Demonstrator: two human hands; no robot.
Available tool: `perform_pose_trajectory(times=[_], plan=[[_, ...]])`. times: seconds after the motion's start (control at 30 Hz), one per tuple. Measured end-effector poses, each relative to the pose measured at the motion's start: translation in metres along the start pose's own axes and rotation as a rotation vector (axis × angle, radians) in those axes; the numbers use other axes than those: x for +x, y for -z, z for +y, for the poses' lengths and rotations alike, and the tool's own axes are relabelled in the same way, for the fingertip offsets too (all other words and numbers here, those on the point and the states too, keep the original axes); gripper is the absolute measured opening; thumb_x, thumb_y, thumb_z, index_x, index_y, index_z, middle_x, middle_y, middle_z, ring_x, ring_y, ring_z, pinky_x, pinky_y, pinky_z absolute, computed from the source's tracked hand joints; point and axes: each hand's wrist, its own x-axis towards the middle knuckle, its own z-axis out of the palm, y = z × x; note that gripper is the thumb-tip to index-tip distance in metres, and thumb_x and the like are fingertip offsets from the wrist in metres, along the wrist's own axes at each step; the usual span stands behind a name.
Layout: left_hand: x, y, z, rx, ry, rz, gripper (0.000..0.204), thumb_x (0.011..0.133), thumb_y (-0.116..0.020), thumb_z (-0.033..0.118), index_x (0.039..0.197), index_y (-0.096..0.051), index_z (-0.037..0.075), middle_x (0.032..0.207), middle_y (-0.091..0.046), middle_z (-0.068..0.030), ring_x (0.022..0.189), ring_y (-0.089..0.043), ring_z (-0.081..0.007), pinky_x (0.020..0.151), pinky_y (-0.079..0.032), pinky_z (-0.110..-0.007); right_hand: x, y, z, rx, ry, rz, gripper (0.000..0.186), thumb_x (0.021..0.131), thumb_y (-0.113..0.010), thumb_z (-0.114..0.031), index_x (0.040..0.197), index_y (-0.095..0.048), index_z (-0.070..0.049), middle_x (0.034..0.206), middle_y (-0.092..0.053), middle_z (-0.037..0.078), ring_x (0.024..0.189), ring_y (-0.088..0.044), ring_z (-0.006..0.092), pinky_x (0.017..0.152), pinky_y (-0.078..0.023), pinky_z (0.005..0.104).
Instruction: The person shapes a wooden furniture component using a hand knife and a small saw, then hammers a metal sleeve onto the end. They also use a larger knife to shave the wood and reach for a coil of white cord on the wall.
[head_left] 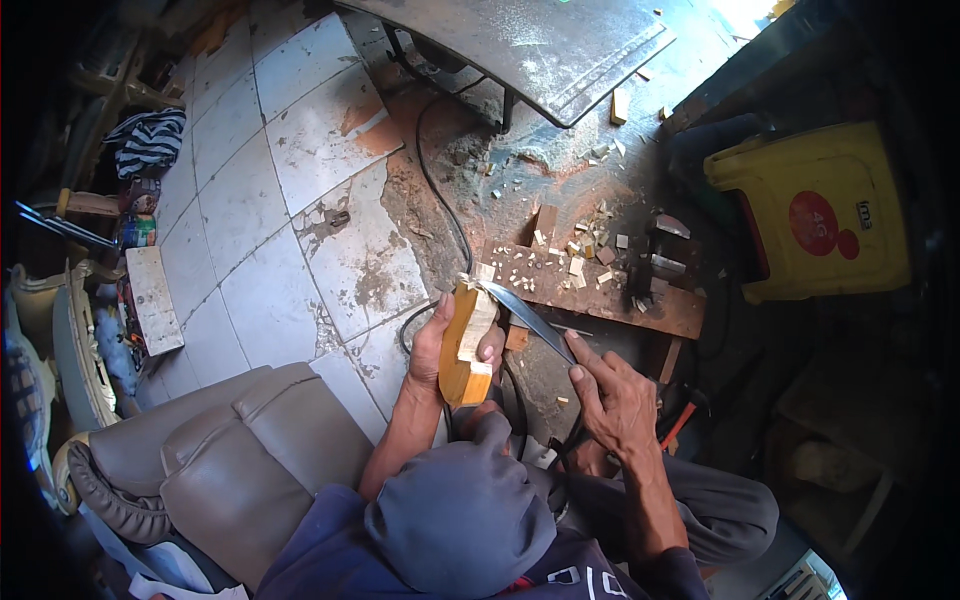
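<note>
The single head view looks steeply down and forward from just above a grey cap [460, 515], which looms close at the lower middle of the frame. The left hand [430, 347] and right hand [617, 400] sit farther off, around the centre; the table [520, 45] at the top edge lies beyond. Wide fisheye optics bend outer edges, darkening the corners.

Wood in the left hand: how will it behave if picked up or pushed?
Likely stiff: the wood looks thick and shows no bend in the left hand. Probably not slippery, as its pale cut faces look matte. May rock if laid on its curved side.
</note>
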Motion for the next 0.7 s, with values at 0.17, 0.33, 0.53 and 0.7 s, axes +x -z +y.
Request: perform_pose_trajectory(times=[0.17, 0.33, 0.53, 0.7], plan=[[-0.004, 0.010, -0.002, -0.070, 0.027, -0.123, 0.070, 0.109, -0.034, 0.060, 0.123, -0.058, -0.004, 0.070, -0.054, -0.0103, 0.064, -0.049, -0.0213, 0.051, -0.040, -0.034, 0.005, 0.010, 0.002, -0.025, 0.032, -0.043, 0.041, 0.099, -0.066, -0.034, 0.140, -0.067, -0.033, 0.071, -0.055, 0.008, 0.059, -0.060, 0.0306, 0.056, -0.048, 0.0443], [-0.004, 0.001, -0.012, -0.148, 0.070, -0.063, 0.070, 0.109, -0.035, 0.059, 0.121, -0.057, -0.006, 0.068, -0.050, -0.0079, 0.062, -0.044, -0.0185, 0.050, -0.036, -0.032, 0.005, 0.003, 0.007, -0.128, 0.044, 0.048, 0.042, 0.096, -0.069, -0.034, 0.139, -0.068, -0.035, 0.070, -0.055, 0.006, 0.055, -0.059, 0.0300, 0.051, -0.047, 0.0437], [-0.006, -0.022, -0.025, -0.049, 0.148, -0.090, 0.063, 0.108, -0.035, 0.063, 0.116, -0.058, 0.005, 0.069, -0.048, -0.0042, 0.061, -0.046, -0.0172, 0.053, -0.039, -0.032, 0.016, -0.040, 0.012, -0.218, -0.118, 0.139, 0.042, 0.100, -0.064, -0.033, 0.142, -0.065, -0.031, 0.076, -0.059, 0.011, 0.061, -0.065, 0.0342, 0.057, -0.052, 0.0475], [0.008, -0.017, -0.009, 0.045, -0.115, -0.002, 0.068, 0.105, -0.039, 0.067, 0.112, -0.058, 0.002, 0.083, -0.057, -0.0105, 0.073, -0.052, -0.0235, 0.064, -0.048, -0.037, 0.054, -0.042, 0.020, -0.113, -0.285, 0.132, 0.046, 0.104, -0.058, -0.036, 0.149, -0.057, -0.027, 0.100, -0.068, 0.018, 0.081, -0.070, 0.0422, 0.070, -0.056, 0.0536]])
